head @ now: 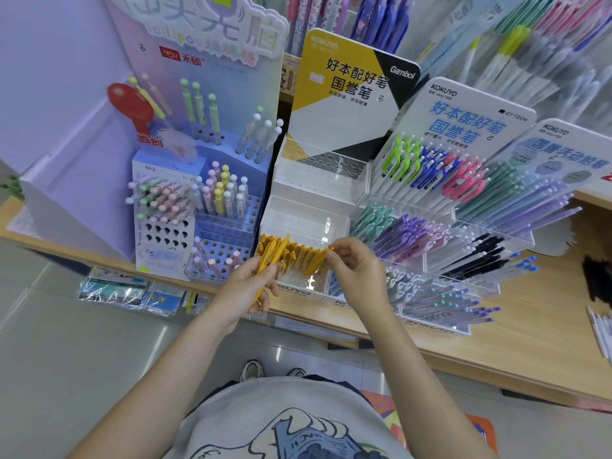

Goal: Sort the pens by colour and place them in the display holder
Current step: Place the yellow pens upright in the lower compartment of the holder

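Note:
Several yellow pens [298, 253] stand in a row in the front tier of the clear stepped display holder [314, 200] with the yellow and black backboard. My left hand [251, 286] grips a small bunch of yellow pens [265, 270] just left of that row. My right hand [357, 270] pinches the top of a yellow pen [319, 260] at the row's right end. The holder's upper tiers hold no pens.
A blue cardboard stand [198, 220] with pastel pens is on the left. Clear tiered holders [447, 226] with green, blue, pink, purple and black pens are on the right. All sit on a wooden shelf [530, 342]. Packets [132, 293] hang under its edge.

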`<state>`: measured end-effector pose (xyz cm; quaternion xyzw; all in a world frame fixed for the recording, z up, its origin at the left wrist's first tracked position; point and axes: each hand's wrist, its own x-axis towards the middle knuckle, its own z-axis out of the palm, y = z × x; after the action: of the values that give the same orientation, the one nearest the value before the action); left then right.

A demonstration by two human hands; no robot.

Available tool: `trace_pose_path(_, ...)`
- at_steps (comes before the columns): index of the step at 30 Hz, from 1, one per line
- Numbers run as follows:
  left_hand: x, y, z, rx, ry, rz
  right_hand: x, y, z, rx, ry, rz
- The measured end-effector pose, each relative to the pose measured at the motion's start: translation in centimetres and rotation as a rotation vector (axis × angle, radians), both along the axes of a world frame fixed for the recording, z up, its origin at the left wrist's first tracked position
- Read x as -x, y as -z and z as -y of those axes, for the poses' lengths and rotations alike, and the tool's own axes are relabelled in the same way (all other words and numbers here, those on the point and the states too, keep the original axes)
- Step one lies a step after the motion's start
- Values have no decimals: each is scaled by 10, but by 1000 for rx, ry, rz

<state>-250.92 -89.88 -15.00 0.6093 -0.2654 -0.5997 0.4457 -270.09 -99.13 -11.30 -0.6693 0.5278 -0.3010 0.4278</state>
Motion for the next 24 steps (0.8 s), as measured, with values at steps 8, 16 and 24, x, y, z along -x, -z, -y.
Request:
trace_pose_path(8, -4, 2, -9, -31, -80, 22, -28, 18, -7, 66, -83, -75)
trace_pose_path(16, -9, 3, -17, -45, -109, 17, -34, 38, -13, 204, -199, -232)
trace_pose_path(24, -8, -2, -19, -37, -107, -8, -43, 41, -7, 208, -308, -399)
